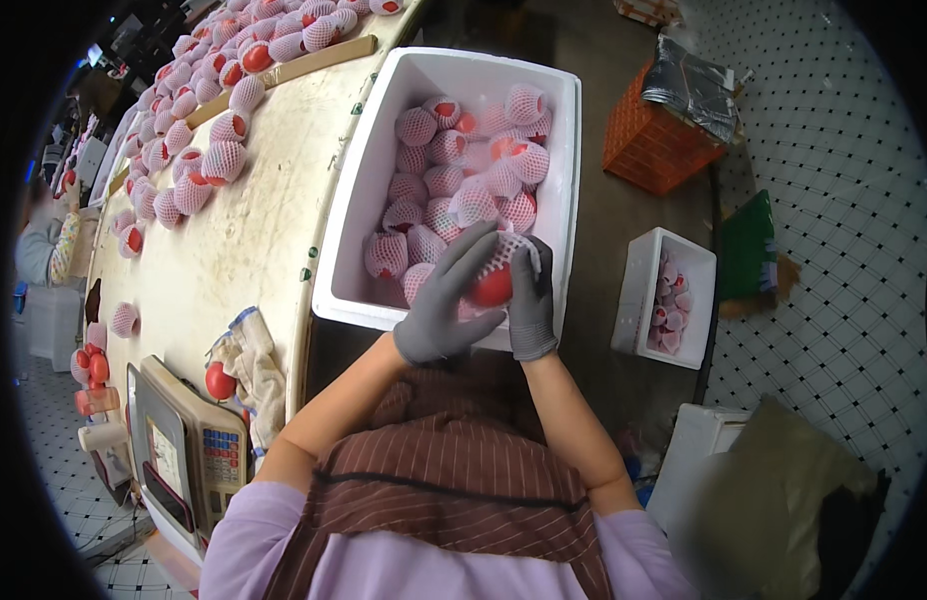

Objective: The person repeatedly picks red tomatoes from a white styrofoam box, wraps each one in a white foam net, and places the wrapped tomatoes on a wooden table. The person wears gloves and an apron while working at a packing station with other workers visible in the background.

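Both my hands wear grey gloves and meet over the near end of a white foam box. Between them is a round red fruit, partly covered by a white foam net sleeve. My left hand cups the fruit from the left, with the fingers reaching over its upper side. On the right, my right hand grips the fruit and the edge of its sleeve. Beneath and beyond them, many fruits in pink foam nets fill the box floor, some with red showing.
Left of the box stands a pale table with netted fruits piled behind a wooden strip. A scale, a cloth glove and a bare red fruit lie nearer. At right are an orange crate and a smaller white box.
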{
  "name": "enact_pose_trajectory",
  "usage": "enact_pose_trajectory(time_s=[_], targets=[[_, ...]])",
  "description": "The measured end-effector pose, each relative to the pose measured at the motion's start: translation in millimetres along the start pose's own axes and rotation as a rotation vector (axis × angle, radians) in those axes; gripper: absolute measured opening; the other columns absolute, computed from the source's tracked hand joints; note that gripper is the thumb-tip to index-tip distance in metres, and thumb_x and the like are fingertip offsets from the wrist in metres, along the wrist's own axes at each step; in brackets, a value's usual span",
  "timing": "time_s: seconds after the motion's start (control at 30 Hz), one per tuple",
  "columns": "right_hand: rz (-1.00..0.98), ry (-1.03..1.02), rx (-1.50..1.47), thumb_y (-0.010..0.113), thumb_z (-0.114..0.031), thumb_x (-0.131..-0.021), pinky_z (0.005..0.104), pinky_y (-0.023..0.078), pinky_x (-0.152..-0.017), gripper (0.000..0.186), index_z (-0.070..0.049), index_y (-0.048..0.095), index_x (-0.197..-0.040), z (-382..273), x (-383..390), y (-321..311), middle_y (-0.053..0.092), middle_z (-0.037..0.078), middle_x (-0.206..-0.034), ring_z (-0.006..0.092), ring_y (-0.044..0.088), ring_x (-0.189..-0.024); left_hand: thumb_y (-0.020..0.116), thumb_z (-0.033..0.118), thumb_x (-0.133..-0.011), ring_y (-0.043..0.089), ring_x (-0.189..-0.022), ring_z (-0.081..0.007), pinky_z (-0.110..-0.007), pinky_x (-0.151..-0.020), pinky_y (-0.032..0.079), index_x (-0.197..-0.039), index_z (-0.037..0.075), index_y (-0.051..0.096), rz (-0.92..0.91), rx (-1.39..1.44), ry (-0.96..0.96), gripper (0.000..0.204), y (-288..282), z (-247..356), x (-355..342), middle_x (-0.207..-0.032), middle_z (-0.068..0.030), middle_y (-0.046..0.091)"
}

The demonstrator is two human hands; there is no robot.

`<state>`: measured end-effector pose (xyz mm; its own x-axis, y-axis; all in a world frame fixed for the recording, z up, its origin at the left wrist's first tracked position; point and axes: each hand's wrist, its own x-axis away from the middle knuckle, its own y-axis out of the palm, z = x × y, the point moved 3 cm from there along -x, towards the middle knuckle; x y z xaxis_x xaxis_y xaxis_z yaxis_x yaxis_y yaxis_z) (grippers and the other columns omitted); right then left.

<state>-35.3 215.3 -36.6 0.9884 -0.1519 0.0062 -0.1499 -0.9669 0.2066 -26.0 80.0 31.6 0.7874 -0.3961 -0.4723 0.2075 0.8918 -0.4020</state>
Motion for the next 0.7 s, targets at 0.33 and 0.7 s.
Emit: enact_pose_trajectory(time_s=[0.33, 0.7], targets=[[0.133, -0.307, 0.411, 0.047, -0.031, -0.098, 0.0322, 0.043, -0.063, 0.032, -0.002, 0.051, -0.086, -24, 6, -6, 0.049, 0.009, -0.072, 0.0150, 0.049, -0.068, 0.087, 0.024, -0.056, 0.038, -0.126, -0.0311, -0.041, -0.104, 0.035, -0.133, 0.004, 0.041, 0.154, 0.101, -0.385, 0.091, 11, -19, 16, -0.132, -0.0169, 0.039], [-0.062, 0.087, 0.401, 0.037, -0.052, -0.098, 0.0287, 0.045, -0.060, 0.060, 0.002, 0.058, -0.082, -10, -5, -40, 0.055, 0.002, -0.071, 0.0092, 0.048, -0.066, 0.063, 0.035, -0.076, 0.048, -0.116, -0.0279, -0.045, -0.103, 0.037, -0.132, 0.008, 0.039, 0.363, 1.767, -0.633, 0.067, 5, -16, 22, -0.126, -0.0132, 0.049]])
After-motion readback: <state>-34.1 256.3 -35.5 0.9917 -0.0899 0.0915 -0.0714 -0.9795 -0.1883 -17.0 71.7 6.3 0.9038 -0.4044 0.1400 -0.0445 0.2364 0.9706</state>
